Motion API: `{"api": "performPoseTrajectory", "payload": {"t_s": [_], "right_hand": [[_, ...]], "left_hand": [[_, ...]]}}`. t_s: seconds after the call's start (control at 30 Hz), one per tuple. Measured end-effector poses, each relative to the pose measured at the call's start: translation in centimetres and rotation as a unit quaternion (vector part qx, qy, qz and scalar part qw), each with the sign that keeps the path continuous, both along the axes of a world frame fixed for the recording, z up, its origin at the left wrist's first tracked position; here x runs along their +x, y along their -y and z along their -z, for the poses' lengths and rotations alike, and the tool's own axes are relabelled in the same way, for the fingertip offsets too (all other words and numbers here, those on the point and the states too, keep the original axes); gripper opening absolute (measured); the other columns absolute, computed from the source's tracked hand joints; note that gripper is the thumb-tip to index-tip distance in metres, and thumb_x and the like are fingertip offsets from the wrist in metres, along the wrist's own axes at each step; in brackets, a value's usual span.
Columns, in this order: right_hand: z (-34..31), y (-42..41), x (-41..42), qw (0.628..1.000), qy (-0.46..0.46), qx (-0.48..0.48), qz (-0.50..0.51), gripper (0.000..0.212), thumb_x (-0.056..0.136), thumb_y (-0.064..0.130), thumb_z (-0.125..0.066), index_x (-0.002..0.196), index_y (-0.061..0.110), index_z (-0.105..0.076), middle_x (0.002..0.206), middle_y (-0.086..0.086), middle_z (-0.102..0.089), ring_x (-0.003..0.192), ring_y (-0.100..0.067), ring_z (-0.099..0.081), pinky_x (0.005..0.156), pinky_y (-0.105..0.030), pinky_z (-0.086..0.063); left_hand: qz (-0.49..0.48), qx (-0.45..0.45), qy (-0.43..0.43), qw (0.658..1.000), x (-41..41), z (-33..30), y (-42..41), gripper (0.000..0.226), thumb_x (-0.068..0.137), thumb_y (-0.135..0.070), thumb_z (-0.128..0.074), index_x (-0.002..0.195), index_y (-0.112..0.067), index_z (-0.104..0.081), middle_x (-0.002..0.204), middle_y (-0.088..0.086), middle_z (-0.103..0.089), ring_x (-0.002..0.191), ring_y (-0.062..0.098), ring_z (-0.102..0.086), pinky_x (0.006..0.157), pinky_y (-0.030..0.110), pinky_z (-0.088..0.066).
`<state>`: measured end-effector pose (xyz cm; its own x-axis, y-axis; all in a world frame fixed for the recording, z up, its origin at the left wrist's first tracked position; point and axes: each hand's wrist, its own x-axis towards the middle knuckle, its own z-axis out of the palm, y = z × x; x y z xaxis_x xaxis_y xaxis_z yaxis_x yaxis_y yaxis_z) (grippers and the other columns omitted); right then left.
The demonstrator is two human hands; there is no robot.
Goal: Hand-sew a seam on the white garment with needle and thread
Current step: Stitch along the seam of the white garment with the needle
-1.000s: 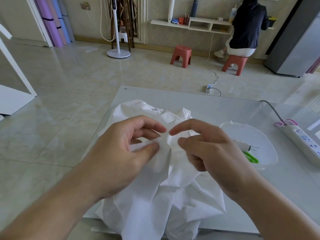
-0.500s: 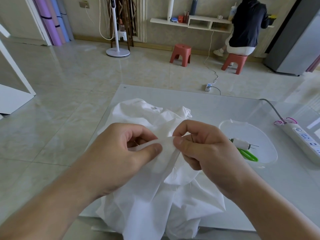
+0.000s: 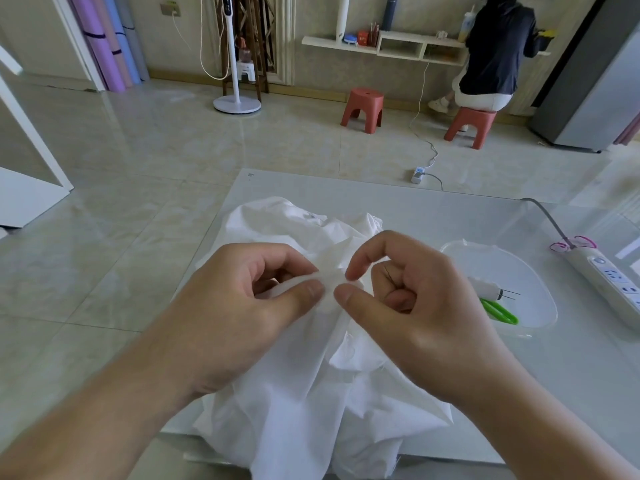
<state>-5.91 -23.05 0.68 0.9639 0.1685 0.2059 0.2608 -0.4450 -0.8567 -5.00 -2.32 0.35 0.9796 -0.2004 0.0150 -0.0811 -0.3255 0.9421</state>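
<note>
1. Since half a second ago, the right hand (image 3: 426,317) has loosened: its index finger and thumb, then pressed together on the cloth, now stand a little apart with the fold's tip between them; the left hand (image 3: 242,313) keeps its pinch in the same place.
2. White garment (image 3: 311,375): thin, crumpled cloth heaped on the near half of the pale glass table (image 3: 433,209); its lower part spills over the table's near edge; a narrow fold is lifted up at the middle, between the two hands.
3. Left hand: thumb and index finger pinch the raised fold; the other fingers curl behind the cloth; the forearm enters from the lower left corner.
4. Right hand: index finger arched over the fold, thumb pointing at it from below; whether they touch the cloth cannot be told; the remaining fingers are curled into the palm, and a thin dark line, possibly thread or needle, crosses the middle finger.
5. Clear plastic bowl (image 3: 526,271) sits near the table's right edge, just beside the right hand; inside lie green scissors (image 3: 498,311) and a small white spool (image 3: 485,289).
6. White power strip (image 3: 609,285) lies along the right edge.
</note>
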Motion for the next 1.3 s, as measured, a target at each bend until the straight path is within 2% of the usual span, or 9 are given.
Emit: {"api": "performPoseTrajectory", "payload": {"t_s": [0.2,0.47,0.57,0.7,0.87,1.0,1.13,1.2,1.3], "right_hand": [[0.1,-0.1,0.2,0.997,0.012,-0.070,0.035,0.023,0.091,0.021,-0.078,0.073,0.025,-0.064,0.048,0.011,-0.030,0.047,-0.011,-0.031,0.050,-0.015,-0.036],[0.0,0.6,0.9,0.990,0.011,-0.125,0.062,0.023,0.095,0.025,-0.070,0.076,0.030,-0.059,0.047,0.012,-0.038,0.048,-0.010,-0.038,0.053,-0.013,-0.038],[-0.2,0.7,0.7,0.996,-0.037,-0.051,0.057,0.012,0.097,0.031,-0.064,0.086,0.027,-0.062,0.052,0.010,-0.038,0.049,-0.009,-0.034,0.049,-0.019,-0.035],[-0.6,0.9,0.8,0.990,-0.114,0.073,0.041,0.015,0.099,0.026,-0.052,0.089,0.018,-0.059,0.063,0.003,-0.042,0.060,-0.018,-0.035,0.057,-0.033,-0.031],[-0.8,0.7,0.4,0.992,-0.094,0.083,0.016,0.020,0.102,0.012,-0.056,0.083,0.011,-0.058,0.059,0.002,-0.043,0.055,-0.015,-0.034,0.051,-0.023,-0.031],[-1.0,0.4,0.3,0.995,-0.045,0.094,-0.007,0.020,0.093,0.007,-0.072,0.074,0.012,-0.068,0.056,-0.001,-0.046,0.055,-0.017,-0.037,0.052,-0.027,-0.032],[-0.9,0.4,0.3,0.993,-0.064,0.104,-0.002,0.022,0.088,0.001,-0.073,0.069,0.009,-0.069,0.051,0.005,-0.042,0.051,-0.015,-0.034,0.051,-0.026,-0.030],[-1.0,0.3,0.2,0.993,-0.069,0.093,-0.007,0.020,0.087,0.005,-0.076,0.069,0.010,-0.068,0.057,0.007,-0.049,0.053,-0.015,-0.039,0.052,-0.025,-0.034],[-1.2,0.0,0.1,0.995,-0.054,0.080,-0.016,0.011,0.079,0.016,-0.073,0.070,0.014,-0.067,0.087,0.009,-0.066,0.058,-0.011,-0.048,0.056,-0.018,-0.040]], "left_hand": [[0.008,-0.006,0.000,1.000,-0.1,0.0,0.0,0.020,0.082,-0.046,-0.072,0.094,-0.033,-0.082,0.090,-0.002,-0.081,0.090,0.023,-0.077,0.091,0.056,-0.061],[0.003,-0.005,-0.002,1.000,-0.1,0.0,0.0,0.023,0.081,-0.047,-0.072,0.093,-0.030,-0.082,0.089,-0.001,-0.080,0.090,0.026,-0.077,0.090,0.056,-0.061],[-0.003,-0.001,0.000,1.000,-0.1,-0.1,0.0,0.024,0.081,-0.048,-0.071,0.092,-0.029,-0.081,0.088,-0.002,-0.080,0.088,0.023,-0.077,0.091,0.053,-0.061],[-0.008,0.011,0.002,1.000,-0.1,-0.1,-0.1,0.024,0.082,-0.050,-0.072,0.092,-0.031,-0.080,0.087,-0.005,-0.080,0.086,0.018,-0.076,0.088,0.047,-0.061],[-0.008,0.014,0.002,1.000,-0.1,-0.2,-0.2,0.014,0.092,-0.045,-0.079,0.090,-0.031,-0.080,0.085,-0.006,-0.079,0.084,0.017,-0.076,0.082,0.040,-0.057],[-0.004,0.007,0.011,1.000,-0.1,-0.2,0.0,0.023,0.081,-0.049,-0.071,0.090,-0.030,-0.080,0.085,-0.003,-0.079,0.085,0.023,-0.076,0.085,0.051,-0.062],[0.004,0.002,0.017,1.000,-0.1,-0.2,-0.1,0.022,0.082,-0.048,-0.071,0.092,-0.031,-0.081,0.085,-0.002,-0.079,0.085,0.024,-0.076,0.086,0.054,-0.062],[0.007,0.003,0.021,1.000,-0.2,-0.2,-0.1,0.021,0.082,-0.047,-0.071,0.092,-0.032,-0.080,0.085,-0.003,-0.079,0.085,0.022,-0.076,0.086,0.052,-0.062],[0.009,0.008,0.027,1.000,-0.2,-0.2,0.0,0.020,0.083,-0.047,-0.071,0.092,-0.032,-0.080,0.086,-0.003,-0.079,0.086,0.021,-0.076,0.087,0.054,-0.061]]}}
